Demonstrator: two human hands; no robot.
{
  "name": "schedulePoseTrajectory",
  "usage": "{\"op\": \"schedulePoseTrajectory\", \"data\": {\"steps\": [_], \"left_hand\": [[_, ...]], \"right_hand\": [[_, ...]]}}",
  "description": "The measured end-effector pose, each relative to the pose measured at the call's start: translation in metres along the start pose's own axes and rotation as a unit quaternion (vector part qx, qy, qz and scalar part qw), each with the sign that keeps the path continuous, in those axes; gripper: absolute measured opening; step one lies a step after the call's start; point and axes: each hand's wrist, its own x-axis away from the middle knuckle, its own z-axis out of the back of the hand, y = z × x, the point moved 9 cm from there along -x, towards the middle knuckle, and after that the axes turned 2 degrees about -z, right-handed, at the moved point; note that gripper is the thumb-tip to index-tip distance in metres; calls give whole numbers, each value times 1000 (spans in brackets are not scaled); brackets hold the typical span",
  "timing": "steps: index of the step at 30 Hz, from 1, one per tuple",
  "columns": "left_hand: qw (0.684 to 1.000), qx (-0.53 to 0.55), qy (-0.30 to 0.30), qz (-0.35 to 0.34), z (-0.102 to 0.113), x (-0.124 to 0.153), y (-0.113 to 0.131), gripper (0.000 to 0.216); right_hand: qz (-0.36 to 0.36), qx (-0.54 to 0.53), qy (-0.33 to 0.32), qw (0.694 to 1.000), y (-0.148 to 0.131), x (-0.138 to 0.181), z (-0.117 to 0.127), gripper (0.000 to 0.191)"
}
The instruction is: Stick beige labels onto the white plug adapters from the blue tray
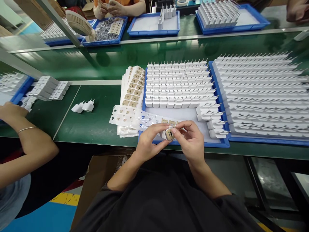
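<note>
My left hand [150, 141] and my right hand [190, 140] meet at the table's near edge, both closed around one small white charger plug [168, 133] with a tan sticker on its face. My right fingers pinch the sticker end. Just beyond them lies a sticker sheet [154, 120] with a few tan labels left. A blue tray [218, 96] behind holds rows of white plugs [178, 85] standing prongs up.
A stack of label sheets [132, 87] leans left of the tray. Two loose plugs [83, 106] lie on the green mat. A second blue tray [265, 141] of plugs sits at right. A co-worker's arm [24, 141] reaches in at left; another person works across the belt.
</note>
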Motion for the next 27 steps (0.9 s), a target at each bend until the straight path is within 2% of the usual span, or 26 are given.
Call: {"op": "schedulePoseTrajectory", "data": {"steps": [6, 8, 10, 12, 14, 18, 22, 25, 27], "left_hand": [[1000, -1, 23, -3, 2, 3, -1, 42], [999, 8, 47, 0, 4, 6, -3, 46], [997, 31, 73, 1, 5, 11, -6, 50], [994, 62, 94, 10, 6, 15, -12, 51], [991, 81, 107, 26, 4, 17, -19, 49], [991, 54, 124, -13, -1, 16, -15, 43], [988, 15, 134, -71, -4, 12, -3, 45], [986, 9, 147, -82, -2, 13, 0, 48], [985, -1, 149, -86, -2, 13, 0, 50]], "right_hand": [[111, 139, 41, 983, -25, 3, 0, 8], [88, 118, 25, 989, -21, 0, 0, 12], [27, 47, -32, 998, -7, -4, -5, 17], [-32, -38, -103, 993, 5, -3, -15, 22], [-61, -89, -134, 985, 13, 0, -21, 27], [-64, -105, -89, 988, 17, 3, -24, 33], [-44, -144, -40, 988, 14, 1, -25, 18], [-29, -166, -37, 985, 12, -1, -25, 7], [-27, -171, -45, 984, 12, -1, -26, 7]]}}
